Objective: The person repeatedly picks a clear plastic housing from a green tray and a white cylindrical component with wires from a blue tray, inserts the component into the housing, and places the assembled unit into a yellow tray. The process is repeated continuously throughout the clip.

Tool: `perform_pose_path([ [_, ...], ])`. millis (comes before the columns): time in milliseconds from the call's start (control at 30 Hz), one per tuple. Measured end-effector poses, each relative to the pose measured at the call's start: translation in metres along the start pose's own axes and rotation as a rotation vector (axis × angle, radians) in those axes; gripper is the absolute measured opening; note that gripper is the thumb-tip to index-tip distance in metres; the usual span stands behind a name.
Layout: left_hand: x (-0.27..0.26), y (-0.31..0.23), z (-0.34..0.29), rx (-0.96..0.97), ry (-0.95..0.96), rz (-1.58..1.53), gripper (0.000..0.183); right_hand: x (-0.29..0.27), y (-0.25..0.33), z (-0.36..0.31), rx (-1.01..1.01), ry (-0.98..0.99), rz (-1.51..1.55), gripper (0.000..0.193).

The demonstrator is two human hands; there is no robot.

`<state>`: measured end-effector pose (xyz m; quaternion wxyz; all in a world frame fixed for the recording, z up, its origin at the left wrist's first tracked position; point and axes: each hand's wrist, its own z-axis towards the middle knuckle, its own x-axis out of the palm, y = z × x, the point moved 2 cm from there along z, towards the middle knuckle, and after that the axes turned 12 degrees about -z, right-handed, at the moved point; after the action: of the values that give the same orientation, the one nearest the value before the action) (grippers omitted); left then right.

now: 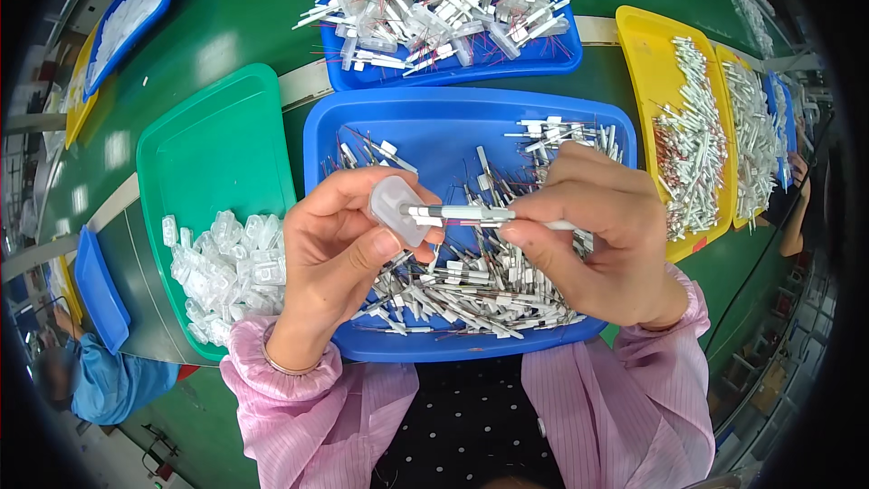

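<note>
White rod (471, 215) is between your hands, its left end meeting the translucent cap (389, 199); can't tell how far in. Your left hand (326, 249) pinches the cap by its edges; your right hand (611, 235) grips the rod's other end, thumb and finger closed. Both sit over the blue tray (416, 127) of rods. Green tray (213, 140) with clear caps on your left, yellow tray (638, 59) on your right.
</note>
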<state>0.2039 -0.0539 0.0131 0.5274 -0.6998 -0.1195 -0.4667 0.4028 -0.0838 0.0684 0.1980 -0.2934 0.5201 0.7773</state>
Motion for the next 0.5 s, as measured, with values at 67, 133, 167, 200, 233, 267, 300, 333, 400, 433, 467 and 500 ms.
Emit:
perform_pose_path([
  [67,0.0,-0.002,-0.001,0.04,0.016,0.104,0.036,-0.002,0.004,0.0,-0.008,0.013,-0.042,0.009],
  [133,0.002,-0.003,0.0,0.104,0.048,0.251,0.036,-0.002,0.01,-0.001,-0.011,0.017,-0.093,0.009],
  [167,0.003,-0.004,0.001,0.137,0.064,0.325,0.037,-0.002,0.011,-0.002,-0.028,0.015,-0.127,0.009],
  [200,0.003,-0.004,0.001,0.143,0.06,0.333,0.037,-0.001,0.013,-0.003,-0.046,0.013,-0.162,0.01],
  [233,0.004,-0.003,0.0,0.149,0.055,0.341,0.037,0.0,0.015,-0.003,-0.064,0.012,-0.197,0.01],
  [267,0.004,-0.003,0.0,0.155,0.051,0.348,0.037,0.001,0.017,-0.004,-0.056,-0.004,-0.216,0.011],
  [300,0.005,-0.002,-0.001,0.138,0.044,0.319,0.037,0.003,0.02,-0.005,-0.049,-0.019,-0.235,0.011],
  [333,0.005,-0.001,-0.002,0.121,0.037,0.289,0.036,0.004,0.022,-0.006,-0.042,-0.034,-0.254,0.012],
  [400,0.004,0.002,-0.002,0.094,0.021,0.2,0.035,0.008,0.019,-0.005,-0.051,-0.087,-0.18,0.014],
  [433,0.003,0.004,-0.002,0.084,0.011,0.142,0.035,0.012,0.017,-0.005,-0.058,-0.112,-0.143,0.015],
  [467,0.003,0.005,-0.002,0.074,0.001,0.084,0.034,0.015,0.015,-0.006,-0.036,-0.149,-0.063,0.014],
  [500,0.003,0.006,-0.002,0.059,-0.027,0.043,0.034,0.019,0.014,-0.006,-0.013,-0.184,0.016,0.014],
])
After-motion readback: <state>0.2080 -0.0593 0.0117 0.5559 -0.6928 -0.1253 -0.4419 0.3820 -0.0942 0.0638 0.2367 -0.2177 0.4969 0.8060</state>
